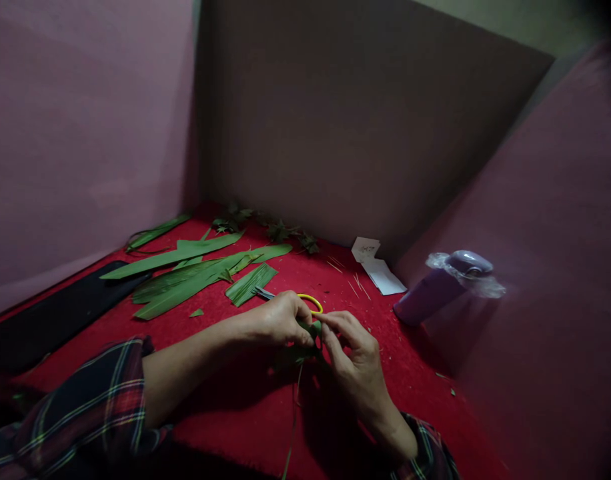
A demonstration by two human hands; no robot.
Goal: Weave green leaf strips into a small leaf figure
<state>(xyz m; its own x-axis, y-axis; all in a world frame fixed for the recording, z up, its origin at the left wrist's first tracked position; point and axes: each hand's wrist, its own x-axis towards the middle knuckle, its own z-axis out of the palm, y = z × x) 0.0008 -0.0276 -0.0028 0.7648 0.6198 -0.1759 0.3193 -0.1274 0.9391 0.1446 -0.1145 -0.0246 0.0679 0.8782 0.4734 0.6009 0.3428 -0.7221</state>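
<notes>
My left hand (280, 319) and my right hand (353, 350) meet over the red cloth (265, 407), both pinched on a small folded green leaf piece (313, 329). A thin green strip (293, 427) hangs down from it toward me. Just behind my left hand lie scissors with a yellow handle loop (311, 300) and a grey blade end (263, 293). Both forearms wear plaid sleeves.
Long green leaves (195, 273) lie spread at the left back, with leafy sprigs (280, 231) near the wall. White paper slips (378, 267) and thin sticks (358, 285) lie at the back right. A purple cup with plastic wrap (443, 283) lies tilted on the right. A black strip (55, 317) borders the left.
</notes>
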